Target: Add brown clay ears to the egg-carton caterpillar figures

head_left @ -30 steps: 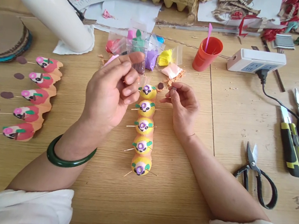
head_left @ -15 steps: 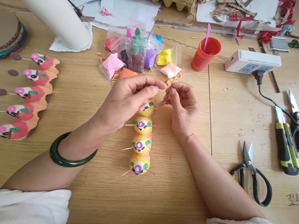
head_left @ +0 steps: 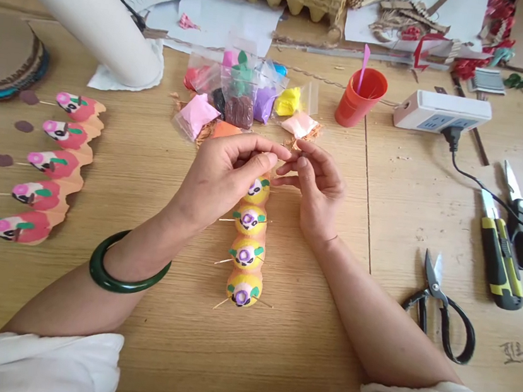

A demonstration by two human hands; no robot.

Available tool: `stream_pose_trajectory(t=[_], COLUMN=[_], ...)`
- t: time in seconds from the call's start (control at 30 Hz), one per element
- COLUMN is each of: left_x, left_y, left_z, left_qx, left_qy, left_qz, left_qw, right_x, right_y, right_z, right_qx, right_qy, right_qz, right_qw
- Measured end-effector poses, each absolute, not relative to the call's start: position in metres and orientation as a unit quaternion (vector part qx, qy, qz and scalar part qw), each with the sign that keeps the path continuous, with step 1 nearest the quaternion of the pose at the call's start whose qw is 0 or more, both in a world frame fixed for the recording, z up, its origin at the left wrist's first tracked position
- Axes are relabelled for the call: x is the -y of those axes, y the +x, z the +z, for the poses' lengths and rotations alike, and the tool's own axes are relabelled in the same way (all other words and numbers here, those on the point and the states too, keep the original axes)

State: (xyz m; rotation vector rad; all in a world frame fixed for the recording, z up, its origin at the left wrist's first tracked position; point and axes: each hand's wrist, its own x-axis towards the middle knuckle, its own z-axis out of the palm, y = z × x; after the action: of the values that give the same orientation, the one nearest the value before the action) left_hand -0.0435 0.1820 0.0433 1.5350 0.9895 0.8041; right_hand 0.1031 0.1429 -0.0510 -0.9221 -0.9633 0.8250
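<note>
My left hand (head_left: 226,176) is above the far end of a strip of yellow egg-carton bumps (head_left: 247,255), thumb and index finger pinched together. Close beside its fingertips, my right hand (head_left: 322,191) has its thumb and fingers curled in towards them. Anything between the fingers is too small to make out. The bumps carry purple rings, pink and black patches, green bits of clay and thin sticks poking out at the sides. My left hand hides the strip's far end.
At the left lies a red decorated carton strip (head_left: 62,165) with brown discs on sticks. Behind my hands are bags of coloured clay (head_left: 241,85) and a red cup (head_left: 362,97). Scissors (head_left: 443,307), a utility knife (head_left: 502,257) and a power strip (head_left: 443,111) lie at the right.
My right fingers have shifted and spread slightly near the left fingertips. My left hand stays almost where it was, and the yellow strip has not moved.
</note>
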Motion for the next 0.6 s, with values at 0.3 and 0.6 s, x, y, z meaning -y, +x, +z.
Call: stream_pose_trajectory(t=[0.3, 0.6], left_x=[-0.189, -0.182], left_y=[-0.049, -0.063], left_z=[0.04, 0.045], left_qx=[-0.393, -0.454], left_qy=[0.635, 0.617], left_qz=[0.371, 0.359], left_qw=[0.552, 0.533], right_x=[-0.145, -0.148], right_y=[0.102, 0.102], right_z=[-0.051, -0.061], right_qx=[0.401, 0.429], right_qy=[-0.434, -0.46], right_qz=[0.386, 0.329], right_qw=[0.709, 0.704])
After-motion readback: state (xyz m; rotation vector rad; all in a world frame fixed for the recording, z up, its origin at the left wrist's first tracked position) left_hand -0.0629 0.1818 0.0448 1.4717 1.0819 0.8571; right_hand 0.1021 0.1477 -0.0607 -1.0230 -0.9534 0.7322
